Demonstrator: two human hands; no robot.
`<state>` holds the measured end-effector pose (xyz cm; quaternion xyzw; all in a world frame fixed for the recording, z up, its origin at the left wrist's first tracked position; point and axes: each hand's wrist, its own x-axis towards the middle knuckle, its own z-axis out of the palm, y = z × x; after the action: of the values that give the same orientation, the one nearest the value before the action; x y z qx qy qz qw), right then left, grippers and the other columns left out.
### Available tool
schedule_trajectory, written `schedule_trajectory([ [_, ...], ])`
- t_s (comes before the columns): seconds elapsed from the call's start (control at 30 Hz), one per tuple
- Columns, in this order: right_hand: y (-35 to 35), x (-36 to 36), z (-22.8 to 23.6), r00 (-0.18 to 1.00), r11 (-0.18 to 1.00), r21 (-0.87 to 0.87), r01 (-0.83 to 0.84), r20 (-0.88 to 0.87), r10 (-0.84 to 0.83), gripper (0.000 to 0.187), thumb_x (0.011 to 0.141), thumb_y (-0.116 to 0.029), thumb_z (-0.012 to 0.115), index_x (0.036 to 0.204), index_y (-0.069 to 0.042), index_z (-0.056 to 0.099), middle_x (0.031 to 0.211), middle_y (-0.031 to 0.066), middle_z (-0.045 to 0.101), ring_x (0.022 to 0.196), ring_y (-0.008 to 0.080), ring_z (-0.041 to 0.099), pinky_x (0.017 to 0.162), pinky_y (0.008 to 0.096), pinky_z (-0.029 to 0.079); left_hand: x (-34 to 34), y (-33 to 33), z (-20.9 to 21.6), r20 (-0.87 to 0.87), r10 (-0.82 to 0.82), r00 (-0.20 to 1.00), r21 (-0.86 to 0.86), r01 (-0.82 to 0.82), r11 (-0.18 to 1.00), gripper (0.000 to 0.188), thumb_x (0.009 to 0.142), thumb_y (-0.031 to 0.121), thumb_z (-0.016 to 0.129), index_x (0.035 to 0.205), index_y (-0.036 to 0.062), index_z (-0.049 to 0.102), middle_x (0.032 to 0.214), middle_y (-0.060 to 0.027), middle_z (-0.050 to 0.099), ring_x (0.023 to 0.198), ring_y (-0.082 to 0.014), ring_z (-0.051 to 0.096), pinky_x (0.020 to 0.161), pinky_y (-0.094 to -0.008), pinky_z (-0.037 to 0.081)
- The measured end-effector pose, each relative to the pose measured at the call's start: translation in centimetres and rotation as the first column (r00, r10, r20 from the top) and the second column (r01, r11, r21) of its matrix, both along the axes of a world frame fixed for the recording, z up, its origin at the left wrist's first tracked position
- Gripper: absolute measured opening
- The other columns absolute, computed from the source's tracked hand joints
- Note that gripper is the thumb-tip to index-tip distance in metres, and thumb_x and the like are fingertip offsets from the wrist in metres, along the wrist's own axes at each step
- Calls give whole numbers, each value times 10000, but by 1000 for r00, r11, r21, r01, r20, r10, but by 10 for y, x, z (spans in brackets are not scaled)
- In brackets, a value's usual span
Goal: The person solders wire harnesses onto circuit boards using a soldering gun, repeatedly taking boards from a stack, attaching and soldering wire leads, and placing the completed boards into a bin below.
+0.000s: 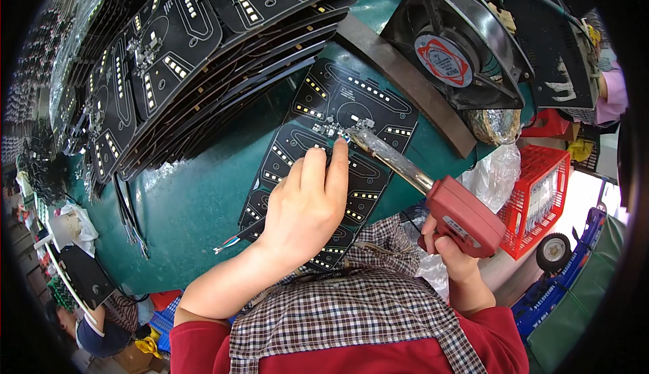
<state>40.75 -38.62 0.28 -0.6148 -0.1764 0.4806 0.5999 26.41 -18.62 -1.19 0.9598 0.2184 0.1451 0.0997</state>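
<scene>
A black circuit board panel [378,104] with rows of small light chips lies on the green table in front of me. My left hand [307,202] is over it, palm down, the index fingertip pressed on small coloured wire ends at the middle of the board. A black cable [251,231] runs out from under this hand, its stripped coloured wires showing on the left. My right hand [451,252] grips a dark red soldering gun [466,217]. The gun's tip meets the board right beside my left index finger. What the curled left fingers hold underneath is mostly hidden.
A tall stack of similar panels [223,56] leans over the left of the green table [182,218]. Beyond the board are a dark metal bar [405,83] and a black fan [453,50]. A red crate [541,198] stands right; another person's sleeve [614,90] shows far right.
</scene>
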Motion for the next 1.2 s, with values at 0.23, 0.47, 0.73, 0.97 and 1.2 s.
schedule_trajectory([
  [0.23,-25,8,-19,890,964,-165,-209,377,257,654,763,-116,688,1312,62,382,1038,114,605,749,115,589,683,231,476,2,-5,3,-41,29,999,125,-24,992,406,678,29,556,1069,-79,572,741,-56,439,615,-135,499,441,-208,456],
  [0.47,0,2,7,999,1000,7,-14,-39,14,735,779,-204,714,1358,17,319,1056,146,597,654,107,546,614,247,453,5,-4,6,-62,24,998,102,-17,995,399,686,34,550,1066,-84,568,743,-54,444,616,-134,497,460,-202,462],
  [0.73,4,7,5,998,998,2,-67,18,67,558,803,-172,687,1259,14,424,921,68,578,784,115,532,679,255,431,3,-5,3,-30,14,999,52,-12,999,429,684,24,552,1097,-89,558,747,-59,423,637,-141,501,478,-211,478],
  [0.97,8,9,9,995,995,-31,-97,15,97,598,780,-153,704,1269,35,415,884,40,553,745,107,511,677,244,417,3,-4,3,-18,22,1000,63,-21,998,418,679,22,556,1085,-74,572,744,-50,420,628,-136,496,474,-208,468],
  [1.2,12,6,4,984,997,-60,-52,168,61,630,784,-365,694,1212,28,451,683,47,524,491,83,451,457,228,356,3,-3,3,-14,48,999,46,-47,998,402,676,29,563,1070,-47,583,754,-48,424,640,-136,497,488,-215,469],
])
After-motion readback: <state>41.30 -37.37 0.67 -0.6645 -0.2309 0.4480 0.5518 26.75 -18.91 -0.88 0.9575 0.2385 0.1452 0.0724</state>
